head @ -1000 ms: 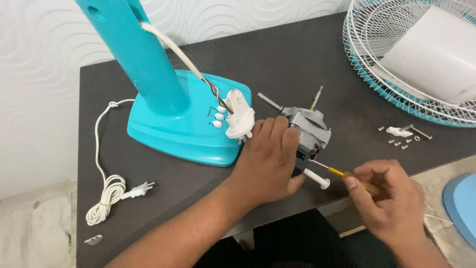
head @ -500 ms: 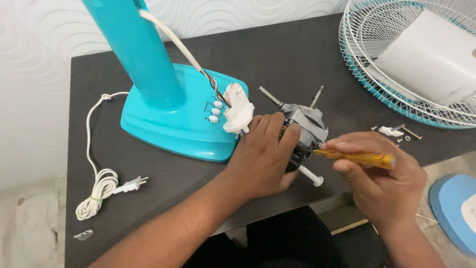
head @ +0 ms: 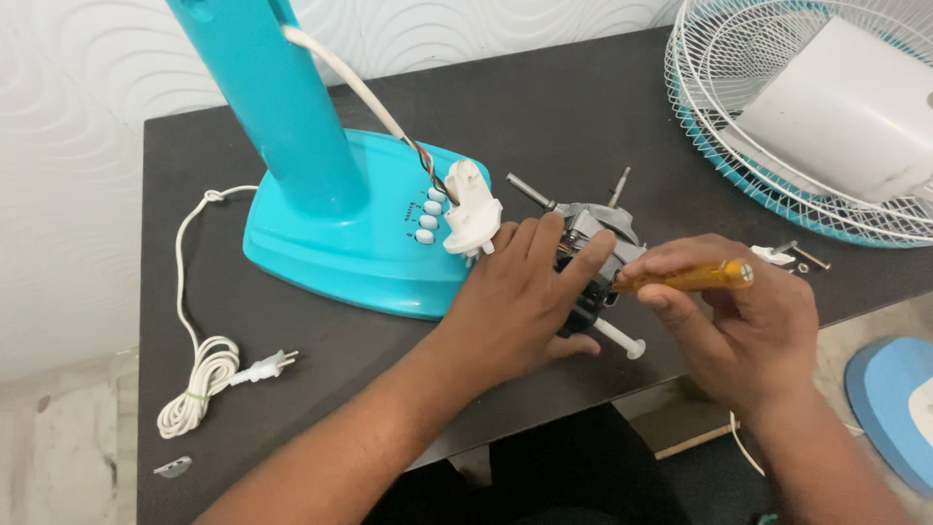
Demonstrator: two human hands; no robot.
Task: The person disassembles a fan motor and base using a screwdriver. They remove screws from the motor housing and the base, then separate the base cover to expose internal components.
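My left hand (head: pixel 520 297) lies over a grey fan motor (head: pixel 595 233) on the dark table (head: pixel 583 107), gripping it from the near side. A metal shaft (head: pixel 531 192) sticks out of the motor toward the back left, and a white plastic pin (head: pixel 620 339) pokes out below my fingers. My right hand (head: pixel 739 326) holds a screwdriver with an amber handle (head: pixel 695 277), its tip against the motor's right side. A white switch block (head: pixel 471 214) on coloured wires rests just left of the motor, against the turquoise fan base (head: pixel 340 248).
The turquoise fan column (head: pixel 282 97) rises from the base. A white power cord with plug (head: pixel 209 365) lies coiled at the left. A white wire fan guard (head: pixel 777 165) with a white motor cover (head: pixel 855 112) sits at the back right. Loose screws and a small white part (head: pixel 787 256) lie near it.
My right hand has brought the screwdriver up from low at the table's edge to the motor's right side. My left hand stays on the motor.
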